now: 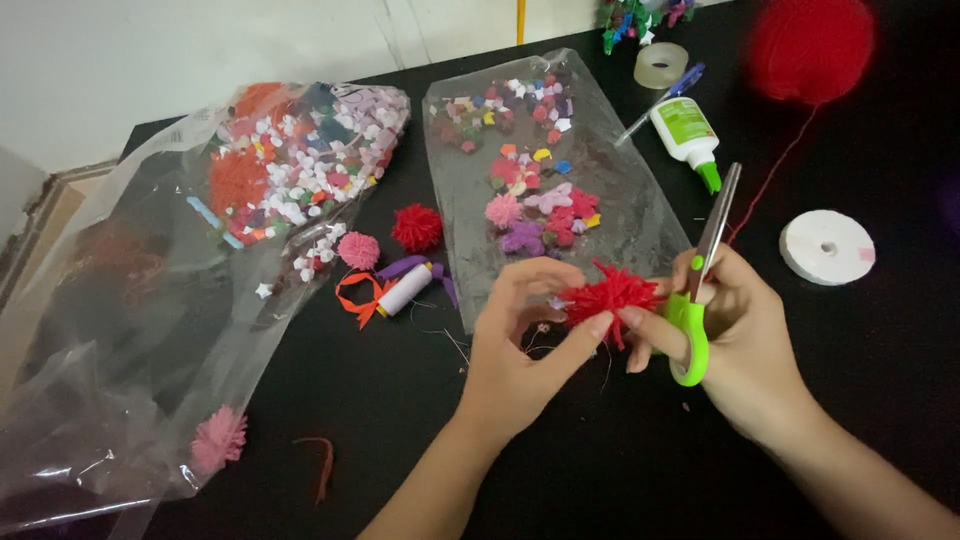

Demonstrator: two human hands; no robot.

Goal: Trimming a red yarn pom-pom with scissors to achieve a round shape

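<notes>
My left hand point(520, 345) pinches a fluffy red yarn pom-pom point(607, 296) between thumb and fingers, just above the black table point(600, 470). My right hand point(735, 335) also touches the pom-pom with its fingertips while it holds green-handled scissors point(700, 280), blades pointing up and away, closed. A red yarn strand point(775, 170) runs from near the hands up to a red yarn ball point(810, 45) at the far right.
A clear plastic sheet point(600, 215) with small coloured paper bits and flowers lies ahead. A big clear bag point(150, 300) of bits sits left. Nearby: red pom-pom point(417, 227), pink pom-pom point(358, 250), white thread spool point(405, 290), glue bottle point(688, 135), tape roll point(661, 64), white disc point(826, 246).
</notes>
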